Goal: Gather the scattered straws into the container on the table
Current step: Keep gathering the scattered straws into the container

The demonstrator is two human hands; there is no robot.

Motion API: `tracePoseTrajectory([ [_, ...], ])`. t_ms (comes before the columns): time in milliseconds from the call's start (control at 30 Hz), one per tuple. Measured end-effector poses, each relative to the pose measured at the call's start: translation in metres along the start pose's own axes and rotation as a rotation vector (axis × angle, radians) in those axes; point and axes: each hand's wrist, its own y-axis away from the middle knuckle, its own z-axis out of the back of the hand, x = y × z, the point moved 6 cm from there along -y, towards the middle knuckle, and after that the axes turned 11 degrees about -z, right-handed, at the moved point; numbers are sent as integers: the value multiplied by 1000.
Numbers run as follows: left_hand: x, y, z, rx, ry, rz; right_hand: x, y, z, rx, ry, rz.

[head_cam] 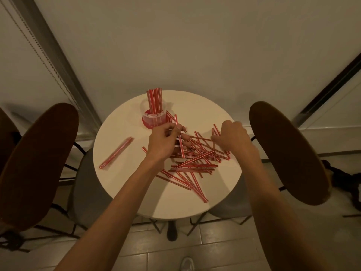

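Observation:
Several red-and-white striped straws (195,163) lie scattered in a heap on the round white table (121,184). A clear container with a red base (154,119) stands at the table's far side, holding a bunch of upright straws (155,100). My left hand (166,139) is over the heap's left edge, just in front of the container, pinching one straw (180,139) that points away from me. My right hand (232,135) rests palm down on the heap's right side, fingers on the straws; whether it grips any is hidden.
A wrapped bundle of straws (117,152) lies apart at the table's left. Two brown chair backs (39,163) (289,151) flank the table. A wall stands right behind it. Tiled floor and a shoe (187,264) show below.

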Motion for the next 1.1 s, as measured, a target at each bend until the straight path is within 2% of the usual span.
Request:
tracePoseTrajectory([
  [233, 6, -14, -18, 35, -2, -1, 11, -6, 1, -76, 29, 18],
  [467, 7, -23, -22, 45, 7, 7, 30, -15, -8, 22, 4, 68],
  [800, 13, -28, -18, 24, -16, 33, 39, -27, -14, -75, -89, 117],
  [900, 12, -29, -17, 14, 1, 39, 40, -27, -3, -35, -276, 129],
  [1033, 9, -31, -14, -3, 4, 28, 50, -19, 11, 108, -673, 172],
  [1100, 6, -33, -13, -22, -10, 18, 58, -14, 10, 190, -783, 176],
])
